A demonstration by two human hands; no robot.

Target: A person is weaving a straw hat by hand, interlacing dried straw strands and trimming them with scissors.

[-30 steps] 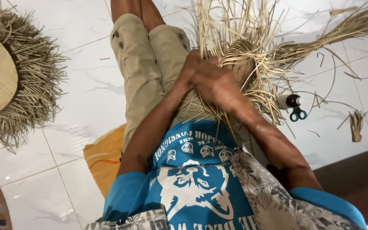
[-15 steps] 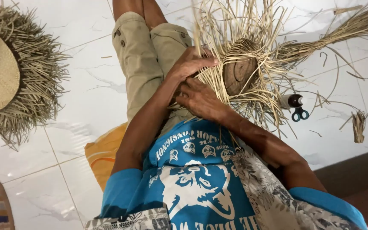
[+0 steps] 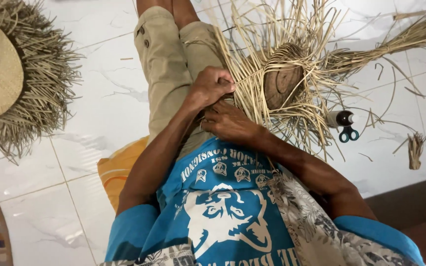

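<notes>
Straw strands (image 3: 252,74) of the half-woven hat (image 3: 283,81) are being gripped at the brim, over the lap. Left hand (image 3: 213,86) is being closed on strands; right hand (image 3: 228,123), just beneath, is being pinched around others. Strands are being fanned outward toward the floor (image 3: 99,98).

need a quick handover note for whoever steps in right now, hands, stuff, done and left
Left hand: closed on a bunch of straw strands at the edge of the half-woven hat.
Right hand: just below it, fingers in the same strands.
The hat lies on the lap, over a rounded brown form; loose strands stick out all round.
Scissors and a small bottle lie on the tiled floor on the right; a woven hat with a ragged fringe lies far left.
Done: crown woven. Left: brim strands unwoven.
</notes>
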